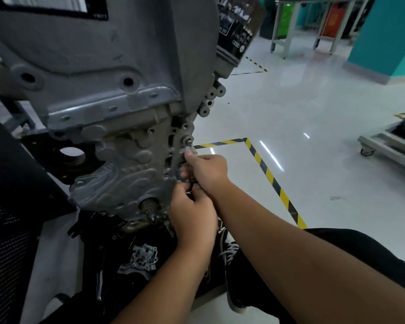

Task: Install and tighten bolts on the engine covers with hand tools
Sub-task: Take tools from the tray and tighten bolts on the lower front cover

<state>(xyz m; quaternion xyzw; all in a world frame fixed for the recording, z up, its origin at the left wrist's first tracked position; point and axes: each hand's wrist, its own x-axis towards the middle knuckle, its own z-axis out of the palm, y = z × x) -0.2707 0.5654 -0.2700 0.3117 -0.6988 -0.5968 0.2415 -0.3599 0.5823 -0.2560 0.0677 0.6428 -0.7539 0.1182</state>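
Observation:
A grey cast engine cover (126, 160) hangs upright in front of me on the engine block. At its right edge a bolt (188, 141) sits in a boss. My right hand (207, 169) grips a small metal tool (189, 149) whose tip meets that bolt. Just below, my left hand (192, 213) is curled around the dark lower end of the tool (185, 181), close against the cover's edge. What the left fingers pinch is mostly hidden.
A crank end (150, 208) sticks out low on the cover. A loose metal part (143, 256) lies on the dark stand base below. Yellow-black floor tape (269, 174) runs to the right. A wheeled cart (391, 146) stands far right, workbenches (313, 26) at the back.

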